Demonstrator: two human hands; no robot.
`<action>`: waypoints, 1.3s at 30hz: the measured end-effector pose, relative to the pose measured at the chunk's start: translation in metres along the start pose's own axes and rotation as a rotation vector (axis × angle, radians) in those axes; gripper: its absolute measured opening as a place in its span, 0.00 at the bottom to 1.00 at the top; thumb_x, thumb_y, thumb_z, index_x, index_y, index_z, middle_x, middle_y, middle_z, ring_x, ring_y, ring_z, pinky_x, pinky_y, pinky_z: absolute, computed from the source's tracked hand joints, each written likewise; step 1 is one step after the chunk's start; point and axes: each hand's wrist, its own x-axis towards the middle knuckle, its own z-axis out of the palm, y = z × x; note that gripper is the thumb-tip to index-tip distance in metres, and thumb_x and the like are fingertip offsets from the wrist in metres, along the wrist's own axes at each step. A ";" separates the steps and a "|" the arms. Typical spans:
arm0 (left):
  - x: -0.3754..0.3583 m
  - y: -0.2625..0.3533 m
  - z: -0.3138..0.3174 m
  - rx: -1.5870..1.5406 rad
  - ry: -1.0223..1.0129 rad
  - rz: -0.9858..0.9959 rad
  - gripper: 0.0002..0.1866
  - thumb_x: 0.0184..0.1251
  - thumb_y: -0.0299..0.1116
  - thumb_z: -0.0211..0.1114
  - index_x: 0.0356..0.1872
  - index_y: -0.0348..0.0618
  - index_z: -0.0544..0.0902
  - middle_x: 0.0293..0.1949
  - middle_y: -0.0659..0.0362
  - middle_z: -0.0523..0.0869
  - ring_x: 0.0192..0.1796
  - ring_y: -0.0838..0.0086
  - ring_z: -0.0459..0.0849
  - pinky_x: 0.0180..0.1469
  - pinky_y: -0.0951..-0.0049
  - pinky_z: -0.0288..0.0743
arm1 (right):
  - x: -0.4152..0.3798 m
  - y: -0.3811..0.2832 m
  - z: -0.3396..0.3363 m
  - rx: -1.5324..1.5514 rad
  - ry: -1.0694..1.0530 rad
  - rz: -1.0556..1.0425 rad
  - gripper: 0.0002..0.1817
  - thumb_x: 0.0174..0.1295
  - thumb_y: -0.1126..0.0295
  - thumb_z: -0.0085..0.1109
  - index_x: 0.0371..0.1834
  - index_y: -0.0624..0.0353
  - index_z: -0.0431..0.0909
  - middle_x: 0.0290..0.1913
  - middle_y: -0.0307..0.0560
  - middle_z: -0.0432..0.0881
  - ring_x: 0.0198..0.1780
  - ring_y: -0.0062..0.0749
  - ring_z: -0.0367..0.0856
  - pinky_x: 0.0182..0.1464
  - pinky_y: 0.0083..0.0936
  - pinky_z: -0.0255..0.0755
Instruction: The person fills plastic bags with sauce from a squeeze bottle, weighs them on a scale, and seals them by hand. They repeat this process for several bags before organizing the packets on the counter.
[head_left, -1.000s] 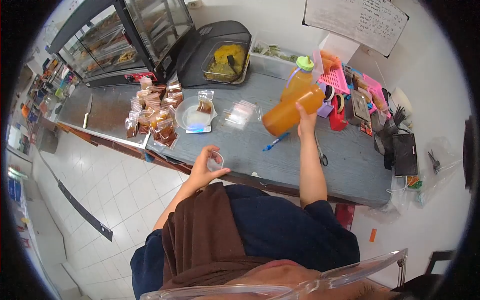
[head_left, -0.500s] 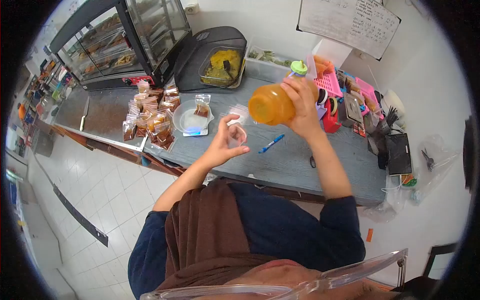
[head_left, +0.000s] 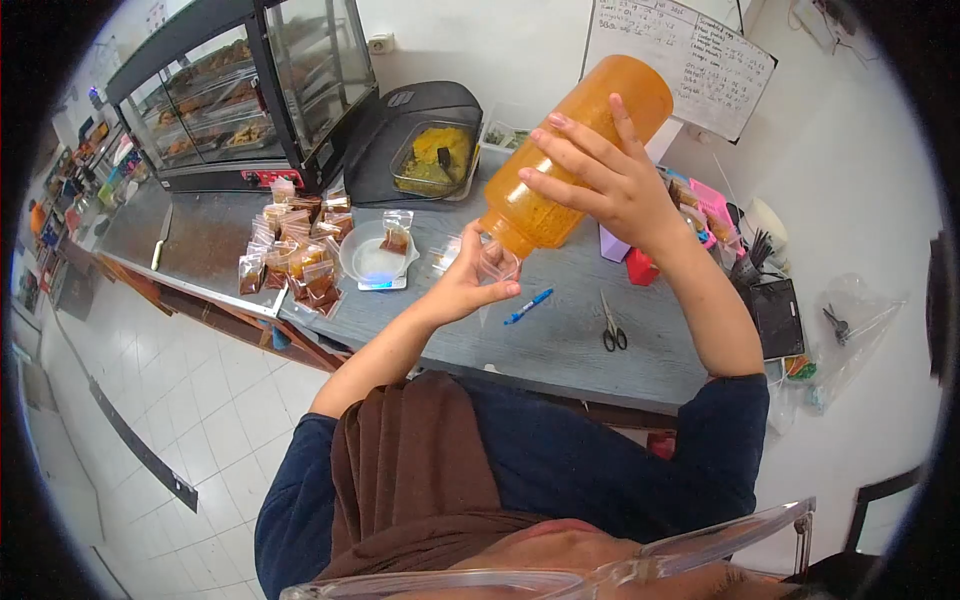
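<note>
A squeeze bottle (head_left: 570,150) of orange sauce is tipped upside down at a slant, its neck pointing down and left. My right hand (head_left: 615,180) is wrapped round its body. Below the neck, my left hand (head_left: 465,285) holds a small clear plastic bag (head_left: 497,262) open between thumb and fingers. The bottle's nozzle is hidden in or behind the bag's mouth. A blue pen (head_left: 529,307) and scissors (head_left: 612,325) lie on the grey table (head_left: 440,345) just beyond my body.
Left of my hands, a white bowl (head_left: 352,258) with one filled sachet (head_left: 397,234) sits on a scale (head_left: 384,283). Several sauce sachets (head_left: 295,245) are piled beside it. Farther back stand a glass dish (head_left: 432,160) of yellow food and a display warmer (head_left: 230,100). A knife (head_left: 162,238) lies far left.
My right hand has raised and tipped the bottle, bringing its neck down to the bag in my left hand. The scissors have come into fuller view.
</note>
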 end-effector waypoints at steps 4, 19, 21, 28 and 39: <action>0.003 0.000 -0.001 0.001 -0.010 0.005 0.46 0.56 0.37 0.72 0.66 0.46 0.46 0.42 0.59 0.72 0.43 0.76 0.71 0.48 0.72 0.67 | 0.012 0.005 -0.008 -0.049 -0.028 -0.060 0.25 0.58 0.68 0.54 0.59 0.28 0.71 0.62 0.29 0.73 0.67 0.25 0.68 0.77 0.53 0.36; 0.003 0.014 0.004 0.025 -0.026 0.017 0.32 0.53 0.50 0.73 0.52 0.44 0.67 0.36 0.65 0.72 0.41 0.78 0.70 0.47 0.75 0.63 | 0.047 0.014 -0.033 -0.166 -0.006 -0.268 0.27 0.59 0.67 0.53 0.62 0.26 0.66 0.64 0.26 0.70 0.69 0.24 0.64 0.78 0.52 0.31; 0.002 0.018 0.004 0.049 -0.029 0.006 0.29 0.53 0.51 0.73 0.46 0.43 0.72 0.34 0.65 0.72 0.40 0.78 0.69 0.46 0.76 0.63 | 0.053 0.014 -0.037 -0.174 0.017 -0.292 0.27 0.58 0.66 0.54 0.62 0.26 0.66 0.64 0.26 0.70 0.69 0.23 0.64 0.78 0.53 0.32; 0.003 0.033 0.000 0.061 -0.132 -0.033 0.22 0.57 0.47 0.70 0.42 0.43 0.73 0.34 0.64 0.74 0.36 0.81 0.71 0.39 0.79 0.65 | 0.074 0.014 -0.048 -0.272 0.065 -0.358 0.28 0.57 0.67 0.55 0.63 0.33 0.66 0.63 0.25 0.70 0.69 0.22 0.63 0.77 0.54 0.34; 0.003 0.042 0.003 0.069 -0.127 -0.010 0.24 0.53 0.53 0.69 0.33 0.42 0.76 0.29 0.63 0.76 0.33 0.79 0.73 0.37 0.79 0.65 | 0.089 0.016 -0.058 -0.279 0.095 -0.400 0.29 0.53 0.69 0.57 0.61 0.38 0.66 0.60 0.25 0.70 0.70 0.22 0.61 0.77 0.48 0.41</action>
